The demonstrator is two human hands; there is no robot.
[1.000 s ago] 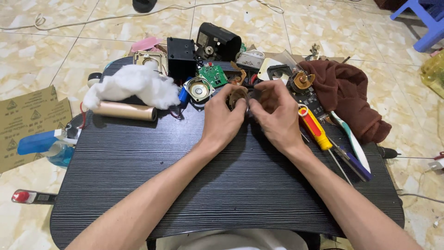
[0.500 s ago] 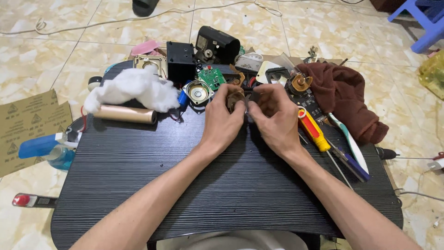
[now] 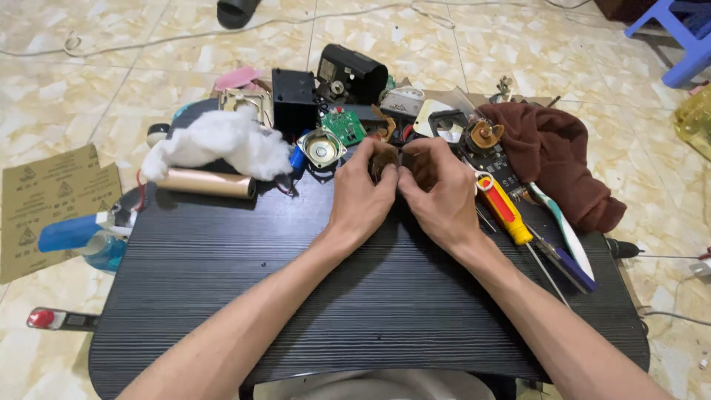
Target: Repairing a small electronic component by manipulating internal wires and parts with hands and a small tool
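Both my hands meet over the far middle of a small black table (image 3: 311, 296). My left hand (image 3: 361, 194) and my right hand (image 3: 437, 192) together pinch a small brown round part (image 3: 383, 161) between their fingertips; most of it is hidden by my fingers. Just beyond my hands lie a small round speaker (image 3: 321, 148), a green circuit board (image 3: 343, 126) and black plastic casing pieces (image 3: 295, 100).
A white wad of cotton (image 3: 222, 141) and a tan tube (image 3: 209, 183) lie at the left. A red-and-yellow screwdriver (image 3: 505, 210), a toothbrush (image 3: 564, 235) and a maroon cloth (image 3: 559, 159) are at the right. Sandpaper sheets (image 3: 48, 200) and a blue bottle (image 3: 74, 233) lie on the tiled floor.
My hands stay together on the small brown part, with only slight finger movement. The view has shifted a little.
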